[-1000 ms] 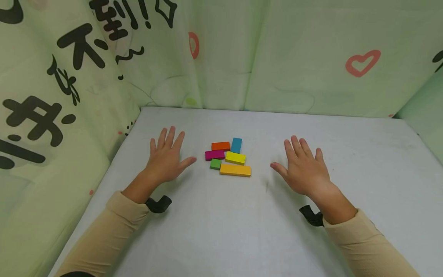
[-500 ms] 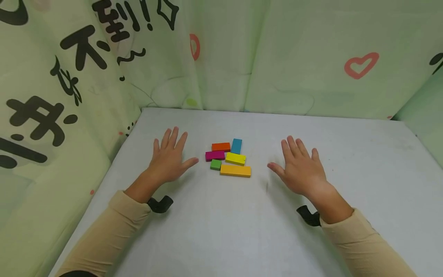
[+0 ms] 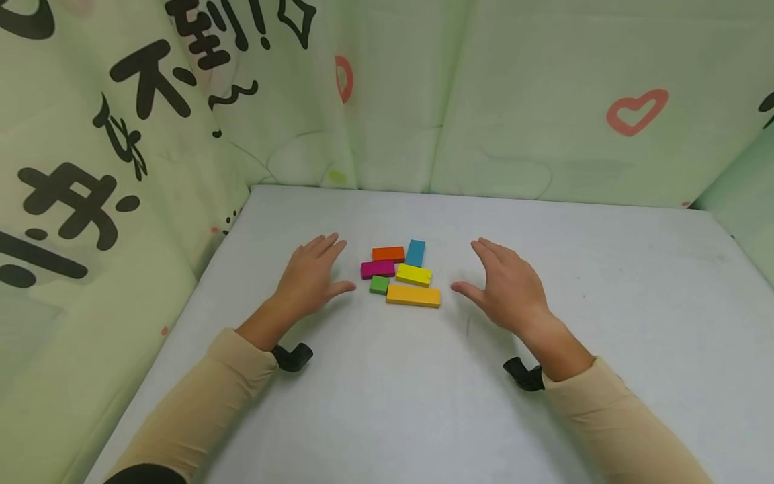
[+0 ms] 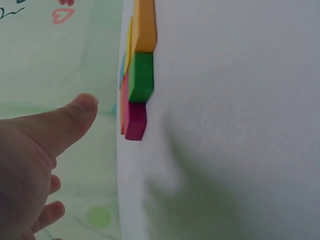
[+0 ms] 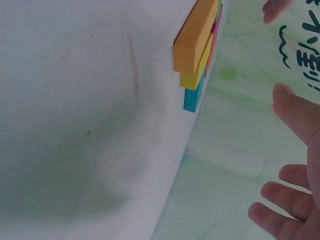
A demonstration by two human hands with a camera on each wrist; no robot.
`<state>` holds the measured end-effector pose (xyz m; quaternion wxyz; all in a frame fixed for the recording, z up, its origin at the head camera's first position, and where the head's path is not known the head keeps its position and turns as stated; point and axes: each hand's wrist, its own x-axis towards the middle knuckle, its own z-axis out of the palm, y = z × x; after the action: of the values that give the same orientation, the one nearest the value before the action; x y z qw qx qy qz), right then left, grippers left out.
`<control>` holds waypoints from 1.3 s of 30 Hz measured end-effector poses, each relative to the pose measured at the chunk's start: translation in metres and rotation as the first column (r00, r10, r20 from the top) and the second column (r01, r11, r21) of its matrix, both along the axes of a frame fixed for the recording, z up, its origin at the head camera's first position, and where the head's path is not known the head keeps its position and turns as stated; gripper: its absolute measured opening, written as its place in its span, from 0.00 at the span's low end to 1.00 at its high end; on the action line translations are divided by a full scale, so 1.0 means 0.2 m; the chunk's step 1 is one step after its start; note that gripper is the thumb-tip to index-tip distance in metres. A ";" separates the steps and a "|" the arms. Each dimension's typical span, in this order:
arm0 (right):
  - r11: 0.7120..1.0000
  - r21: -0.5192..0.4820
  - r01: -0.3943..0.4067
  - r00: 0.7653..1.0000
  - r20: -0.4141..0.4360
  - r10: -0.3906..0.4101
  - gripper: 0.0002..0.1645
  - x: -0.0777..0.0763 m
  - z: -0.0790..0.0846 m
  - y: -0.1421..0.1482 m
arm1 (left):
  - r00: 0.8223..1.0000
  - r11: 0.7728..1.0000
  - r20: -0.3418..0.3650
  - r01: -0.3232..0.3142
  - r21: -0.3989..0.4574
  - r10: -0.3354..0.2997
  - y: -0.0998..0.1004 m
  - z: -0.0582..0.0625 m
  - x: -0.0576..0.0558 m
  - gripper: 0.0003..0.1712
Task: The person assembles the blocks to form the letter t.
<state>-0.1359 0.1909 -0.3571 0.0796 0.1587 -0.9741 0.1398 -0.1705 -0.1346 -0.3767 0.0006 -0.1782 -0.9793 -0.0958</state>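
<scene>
Though between two hands [image 3: 310,277] [image 3: 512,288], six blocks [image 3: 414,275] (one green [image 3: 379,285]) untouched.

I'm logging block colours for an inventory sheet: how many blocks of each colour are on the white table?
Red-orange block: 1
Blue block: 1
Magenta block: 1
Bright yellow block: 1
Green block: 1
Amber block: 1
Total: 6 blocks

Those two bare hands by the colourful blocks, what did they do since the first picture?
The bare left hand moved right and the bare right hand moved left, both nearer the six small, colourful, box-shaped blocks; neither took hold of anything. The blocks stayed in the same arrangement on the white tabletop.
</scene>
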 end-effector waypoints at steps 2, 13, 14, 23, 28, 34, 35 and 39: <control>1.000 -0.021 -0.008 0.999 0.032 0.009 0.44 0.00 -0.01 -0.02 | 0.999 0.999 -0.011 0.033 0.041 -0.033 0.01 -0.02 -0.01 0.46; 0.993 -0.080 -0.084 0.968 0.231 0.100 0.36 -0.03 -0.08 -0.16 | 0.991 0.979 0.126 0.024 0.203 -0.050 0.06 -0.09 -0.08 0.32; 0.993 -0.078 -0.088 0.962 0.250 0.105 0.35 -0.04 -0.09 -0.17 | 0.989 0.979 0.142 0.019 0.203 -0.049 0.07 -0.10 -0.09 0.31; 0.984 -0.069 -0.163 0.937 0.301 0.176 0.27 -0.05 -0.13 -0.21 | 0.983 0.967 0.167 0.037 0.254 -0.082 0.11 -0.15 -0.15 0.26; 0.982 -0.078 -0.170 0.934 0.306 0.186 0.24 -0.05 -0.13 -0.21 | 0.981 0.960 0.164 0.055 0.275 -0.103 0.12 -0.17 -0.16 0.24; 0.979 -0.103 -0.175 0.922 0.332 0.200 0.24 -0.03 -0.13 -0.20 | 0.982 0.955 0.169 0.032 0.294 -0.084 0.14 -0.17 -0.17 0.22; 0.979 -0.109 -0.175 0.918 0.341 0.202 0.24 -0.03 -0.13 -0.20 | 0.982 0.955 0.169 0.029 0.295 -0.082 0.14 -0.17 -0.17 0.22; 0.974 -0.151 -0.166 0.891 0.400 0.214 0.25 -0.01 -0.12 -0.21 | 0.982 0.956 0.176 0.019 0.292 -0.073 0.15 -0.17 -0.17 0.21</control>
<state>-0.1385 0.1495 -0.3818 -0.1335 0.2154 -0.9391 0.2321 -0.2045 -0.1049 -0.4111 -0.0666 -0.1895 -0.9462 -0.2538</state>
